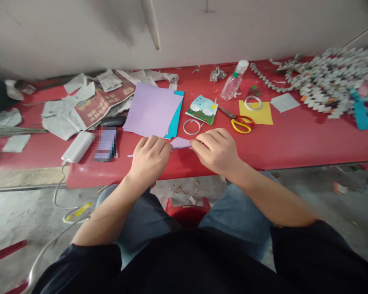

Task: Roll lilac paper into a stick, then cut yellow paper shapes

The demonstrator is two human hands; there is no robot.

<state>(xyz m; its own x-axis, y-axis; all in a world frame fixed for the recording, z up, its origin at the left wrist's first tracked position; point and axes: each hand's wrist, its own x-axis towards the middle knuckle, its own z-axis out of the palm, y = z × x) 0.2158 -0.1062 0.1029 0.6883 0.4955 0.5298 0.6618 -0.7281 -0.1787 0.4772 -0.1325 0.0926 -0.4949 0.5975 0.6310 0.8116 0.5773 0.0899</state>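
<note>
Spanning the view side to side: red tabletop [303, 145], its far edge along a pale wall [79, 36]. Grey concrete floor [306, 196] with scraps below the near edge. Heap of white folded-paper chain [340, 81] fills the far right corner. Newspaper [107, 100] lies toward the far edge, left of middle. Purple sheet [151, 108] lies partly over a blue sheet [175, 122], just beyond the left hand [151, 158]. Right hand [219, 149] sits opposite, slightly nearer the far edge.

Right of middle: clear bottle [231, 86] near the far edge; yellow sheet [266, 119] with a white ring [253, 109] on it; scissors [236, 118], handles overlapping the yellow sheet. Picture card [201, 111] at mid-depth.

Smallest, and central: narrow purple piece [180, 143] by the near edge, directly between the hands. Long axis runs left to right, roughly along that edge. Neither hand clearly nearer; each pinches one side, a short span bare between them. Thin end shows left of the left hand. Whether it touches the tabletop, cannot tell.
</note>
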